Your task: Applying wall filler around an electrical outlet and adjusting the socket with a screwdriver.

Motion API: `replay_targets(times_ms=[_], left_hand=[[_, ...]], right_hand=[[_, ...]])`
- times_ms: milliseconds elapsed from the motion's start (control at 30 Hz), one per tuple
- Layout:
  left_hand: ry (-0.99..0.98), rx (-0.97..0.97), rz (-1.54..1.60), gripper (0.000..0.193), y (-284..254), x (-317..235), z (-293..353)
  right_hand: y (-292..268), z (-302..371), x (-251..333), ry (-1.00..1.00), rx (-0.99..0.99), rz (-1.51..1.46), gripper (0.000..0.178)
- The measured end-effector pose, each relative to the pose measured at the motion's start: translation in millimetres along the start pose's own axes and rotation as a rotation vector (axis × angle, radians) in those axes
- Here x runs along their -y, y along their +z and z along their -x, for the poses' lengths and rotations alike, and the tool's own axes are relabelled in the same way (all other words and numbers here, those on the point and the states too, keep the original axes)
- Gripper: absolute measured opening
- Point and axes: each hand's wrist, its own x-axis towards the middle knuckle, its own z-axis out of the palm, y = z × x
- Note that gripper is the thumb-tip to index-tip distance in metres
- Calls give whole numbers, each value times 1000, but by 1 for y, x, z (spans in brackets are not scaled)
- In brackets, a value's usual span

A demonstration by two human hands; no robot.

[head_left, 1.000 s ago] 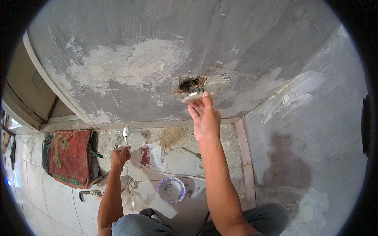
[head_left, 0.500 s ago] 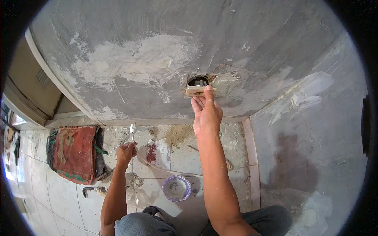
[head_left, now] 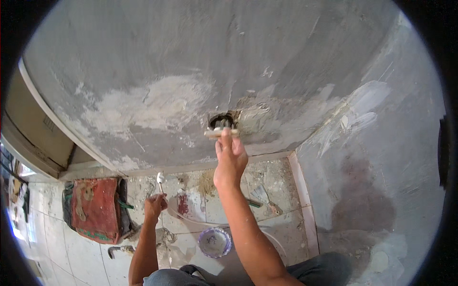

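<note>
My right hand [head_left: 231, 164] is raised to the grey wall and pinches a beige wall socket [head_left: 213, 134], thumb on top and fingers beneath. The socket is tilted out of a ragged dark hole [head_left: 219, 119], so its back shows a little. Low on the left, my left hand [head_left: 154, 206] is closed round a white cord just below its white plug [head_left: 160, 178], which points up. From there the white cable [head_left: 188, 219] curves right across the floor, passing behind my right forearm.
A purple-rimmed bowl [head_left: 200, 248] stands before my knees. A scraper [head_left: 262, 195] lies right of my forearm. On the left are a worn red bag [head_left: 98, 209] and a hooked metal tool [head_left: 112, 250]. The side wall [head_left: 372, 157] rises at the right, a doorway at far left.
The view has shifted, so the wall hole sits lower and further left. The socket now shows more edge-on in my right hand. The scraper has come into sight beside my forearm.
</note>
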Motion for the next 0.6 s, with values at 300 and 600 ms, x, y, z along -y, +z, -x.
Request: replay_targets(times_ms=[300,600], left_hand=[[-67,8,-6,33,2,0,6],[-108,15,-25,35,2,-7,5]], right_hand=[[-2,4,-2,-146,-32,67,38],[11,3,-1,-117,-108,91,44]])
